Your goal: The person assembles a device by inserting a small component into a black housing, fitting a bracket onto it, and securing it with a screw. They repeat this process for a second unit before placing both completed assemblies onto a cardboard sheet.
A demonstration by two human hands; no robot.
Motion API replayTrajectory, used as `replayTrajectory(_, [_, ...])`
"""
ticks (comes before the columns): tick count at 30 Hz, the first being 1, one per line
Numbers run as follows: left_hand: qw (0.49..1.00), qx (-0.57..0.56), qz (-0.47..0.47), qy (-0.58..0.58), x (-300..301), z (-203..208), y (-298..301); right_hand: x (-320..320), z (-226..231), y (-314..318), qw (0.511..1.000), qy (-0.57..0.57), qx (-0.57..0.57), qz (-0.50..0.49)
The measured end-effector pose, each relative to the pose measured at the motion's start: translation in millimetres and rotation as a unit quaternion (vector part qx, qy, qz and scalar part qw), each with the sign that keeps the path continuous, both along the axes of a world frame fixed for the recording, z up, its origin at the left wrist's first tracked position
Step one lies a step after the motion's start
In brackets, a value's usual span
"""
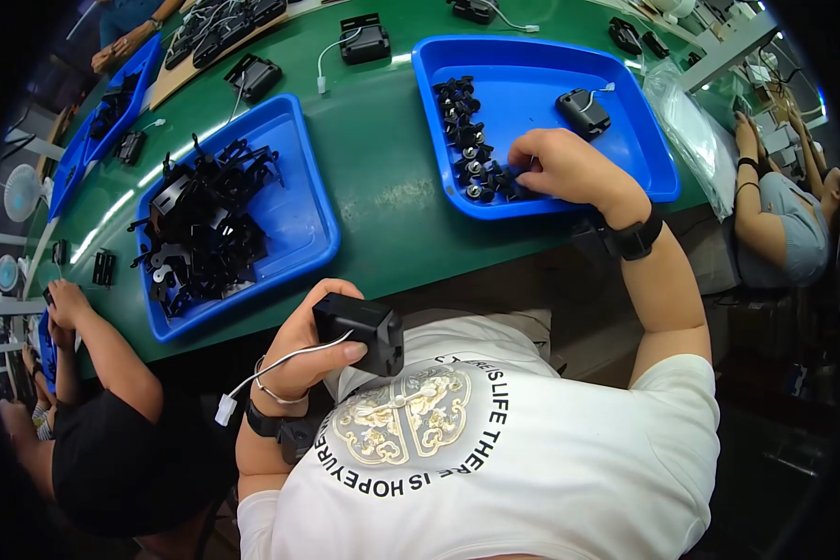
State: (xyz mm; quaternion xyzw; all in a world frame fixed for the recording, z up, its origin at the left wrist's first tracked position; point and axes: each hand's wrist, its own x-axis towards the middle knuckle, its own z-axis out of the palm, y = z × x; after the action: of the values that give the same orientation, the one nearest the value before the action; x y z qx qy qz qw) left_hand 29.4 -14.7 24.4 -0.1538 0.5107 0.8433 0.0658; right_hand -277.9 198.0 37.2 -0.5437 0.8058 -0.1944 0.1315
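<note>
My left hand [301,347] is closed around a black box-shaped device [364,331], holding it in front of my shirt. From the device a white cable runs back over the thumb to a white plug [225,409] hanging beside the wrist. My right hand [569,168] reaches into the blue tray [661,173] on the right, its fingers bent together at the near end of a row of small black parts [459,121]. Some of these parts carry round silver pieces. What the fingertips grip is hidden. Another black device [583,112] with a white plug lies in this tray.
A second blue tray [319,219] at the left holds a heap of black brackets [205,219]. Several black devices, one of them here [364,39], lie across the green table [383,140]. Clear plastic bags [691,131] lie right of the tray. Co-workers sit on both sides.
</note>
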Motion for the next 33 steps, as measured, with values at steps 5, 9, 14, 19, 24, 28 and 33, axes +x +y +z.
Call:
replayTrajectory(5, [0.999, 0.042, 0.023, 0.017, 1, -8, -5, 0, 2, -9, 0.997, 0.049, 0.054, 0.027])
replayTrajectory(9, [0.988, 0.123, 0.087, 0.018, 1, -9, -2, 3, 11, -1, 0.999, 0.026, -0.006, -0.032])
replayTrajectory(14, [0.970, 0.193, 0.133, 0.062, 3, -21, -4, 55, 41, -5, 0.979, -0.115, -0.165, -0.022])
replayTrajectory(19, [0.965, 0.199, 0.154, 0.070, -2, -17, -2, 121, 25, -36, 0.933, -0.199, -0.275, 0.119])
replayTrajectory(24, [0.965, 0.185, 0.179, 0.046, 2, -10, -1, 146, 0, -67, 0.909, -0.233, -0.314, 0.144])
replayTrajectory(28, [0.963, 0.182, 0.194, 0.033, 8, -10, -1, 148, -6, -77, 0.916, -0.209, -0.307, 0.152])
replayTrajectory(33, [0.967, 0.174, 0.184, 0.034, 10, -11, -4, 149, -7, -81, 0.924, -0.163, -0.301, 0.171])
